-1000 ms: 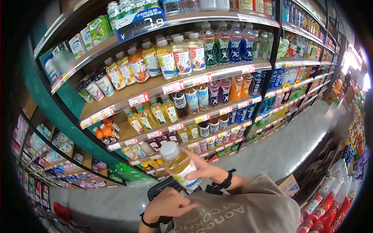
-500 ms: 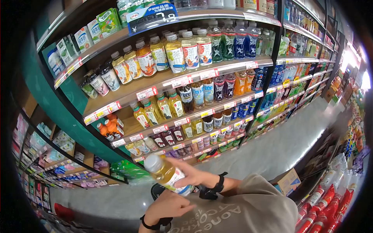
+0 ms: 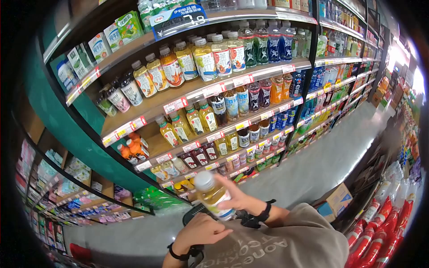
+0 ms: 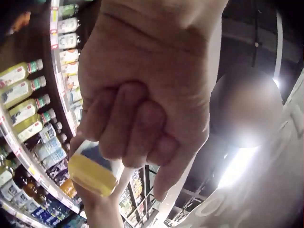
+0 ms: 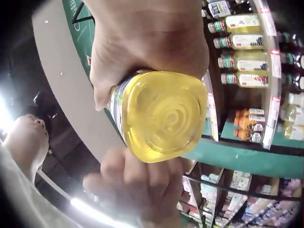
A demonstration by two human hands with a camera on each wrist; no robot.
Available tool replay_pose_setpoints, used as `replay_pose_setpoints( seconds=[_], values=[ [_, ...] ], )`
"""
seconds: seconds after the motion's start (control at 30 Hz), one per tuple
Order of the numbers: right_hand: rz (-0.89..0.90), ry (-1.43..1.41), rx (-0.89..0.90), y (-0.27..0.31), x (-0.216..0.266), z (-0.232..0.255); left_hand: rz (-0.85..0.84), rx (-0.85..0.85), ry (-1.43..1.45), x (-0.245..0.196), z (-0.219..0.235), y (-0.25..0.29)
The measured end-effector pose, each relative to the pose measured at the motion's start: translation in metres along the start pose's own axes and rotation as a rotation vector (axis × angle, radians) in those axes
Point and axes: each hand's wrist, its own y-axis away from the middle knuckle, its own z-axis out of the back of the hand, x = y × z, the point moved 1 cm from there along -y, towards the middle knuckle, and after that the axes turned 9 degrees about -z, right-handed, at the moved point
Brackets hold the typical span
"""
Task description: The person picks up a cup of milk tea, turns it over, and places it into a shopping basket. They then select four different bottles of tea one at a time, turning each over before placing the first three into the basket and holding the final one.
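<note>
My right hand (image 3: 234, 196) grips a clear plastic bottle of yellow drink (image 3: 210, 198) around its side. The bottle has a white cap and a white label, and it tilts with the cap up and to the left. In the right wrist view the yellow bottle base (image 5: 166, 116) faces the camera. Close below the bottle is my left hand (image 3: 201, 232), held in front of the body. Its fingers (image 4: 128, 118) curl into the palm in the left wrist view, with nothing seen in them. Part of a black basket (image 3: 191, 215) shows behind that hand.
Shelves ahead hold rows of bottled drinks, including white-labelled tea bottles (image 3: 205, 62). Milk cartons (image 3: 99, 47) stand at the upper left. A grey floor aisle (image 3: 321, 143) runs off to the right. A cardboard box (image 3: 337, 201) and red-packed goods (image 3: 384, 219) are at lower right.
The bottle in my right hand swung left and down, then came back right and up. The left hand shifted slightly right in view, its fingers still curled. The head view has shifted a little.
</note>
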Motion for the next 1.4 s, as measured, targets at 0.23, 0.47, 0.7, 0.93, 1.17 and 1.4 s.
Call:
replay_pose_setpoints(
  seconds=[0.23, 0.47, 0.7, 0.93, 1.17, 1.4],
  values=[
    [0.017, -0.131, -0.063, 0.005, 0.02, 0.042, 0.045, 0.07, 0.04, -0.001, 0.009, 0.001],
    [0.098, 0.214, -0.201, 0.016, 0.032, 0.058, -0.049, 0.02, 0.117, 0.018, -0.015, -0.038],
    [0.044, 0.121, -0.159, 0.012, 0.029, 0.094, 0.019, 0.009, 0.094, 0.011, -0.009, -0.053],
    [0.032, 0.142, -0.002, -0.009, 0.056, 0.095, 0.125, -0.032, 0.142, 0.024, -0.016, -0.063],
    [0.106, 0.347, 0.17, -0.013, 0.045, 0.071, 0.119, -0.076, 0.218, 0.012, -0.023, -0.074],
    [0.086, 0.344, 0.186, -0.025, 0.054, 0.064, 0.169, -0.134, 0.234, -0.007, -0.005, -0.038]
  ],
)
